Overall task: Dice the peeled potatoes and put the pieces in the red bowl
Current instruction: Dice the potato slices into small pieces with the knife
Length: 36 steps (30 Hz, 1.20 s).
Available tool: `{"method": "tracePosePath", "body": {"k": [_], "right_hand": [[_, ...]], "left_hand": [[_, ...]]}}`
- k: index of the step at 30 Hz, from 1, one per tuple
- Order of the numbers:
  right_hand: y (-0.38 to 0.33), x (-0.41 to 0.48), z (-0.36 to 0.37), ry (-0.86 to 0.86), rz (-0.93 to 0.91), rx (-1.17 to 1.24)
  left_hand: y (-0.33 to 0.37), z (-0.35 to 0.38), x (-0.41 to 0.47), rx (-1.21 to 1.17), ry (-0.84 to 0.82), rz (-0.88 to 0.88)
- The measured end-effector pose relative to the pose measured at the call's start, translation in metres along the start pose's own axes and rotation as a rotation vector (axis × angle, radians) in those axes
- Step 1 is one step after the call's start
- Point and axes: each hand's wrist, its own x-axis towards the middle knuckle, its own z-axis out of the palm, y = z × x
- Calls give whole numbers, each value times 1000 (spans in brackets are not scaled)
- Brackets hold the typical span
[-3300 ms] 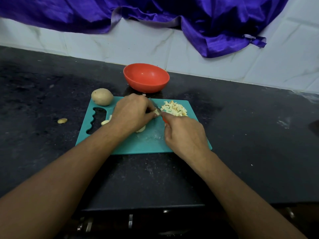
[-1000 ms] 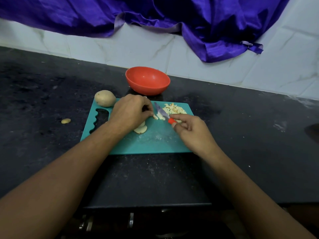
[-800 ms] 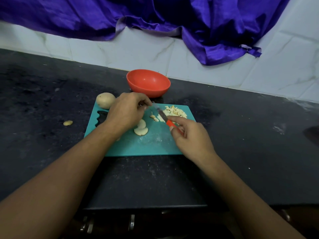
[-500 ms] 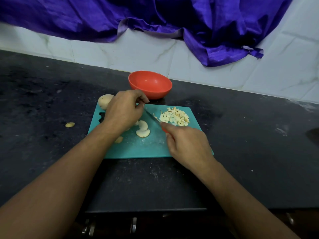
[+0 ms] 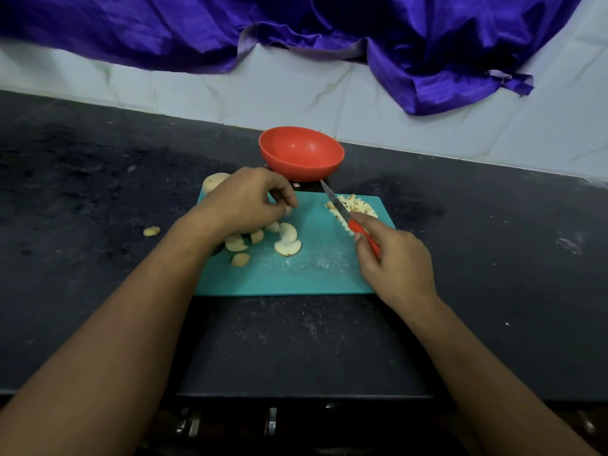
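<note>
Gripping the knife (image 5: 343, 212), right hand (image 5: 394, 260) sits at 3 o'clock on the board (image 5: 296, 274); left hand (image 5: 245, 202) curls, hold unclear, over potato slices (image 5: 287, 240), likely firm, slippery: pin flat.

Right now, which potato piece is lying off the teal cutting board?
The small lone piece on the dark counter, left of the cutting board. The round slices and the diced pile all lie on it.

1. The left hand (image 5: 250, 200) is hiding most of the whole potato (image 5: 213, 182) — whether its curled fingers are pinching anything is not showing.
2. The right hand (image 5: 391, 258) is covering the knife (image 5: 343, 213) handle's end.
3. The purple cloth (image 5: 329, 24) is running off the top edge.
</note>
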Motion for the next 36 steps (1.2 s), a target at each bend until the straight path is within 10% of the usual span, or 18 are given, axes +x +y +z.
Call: {"method": "tracePosePath", "body": {"k": [11,36], "right_hand": [[2,-1,-1,-7,22,59],[-1,-1,-2,-34,30,20]], "left_hand": [[-5,-4,-4,23,-301,-37],[2,8,3,216,-169,-63]]}}
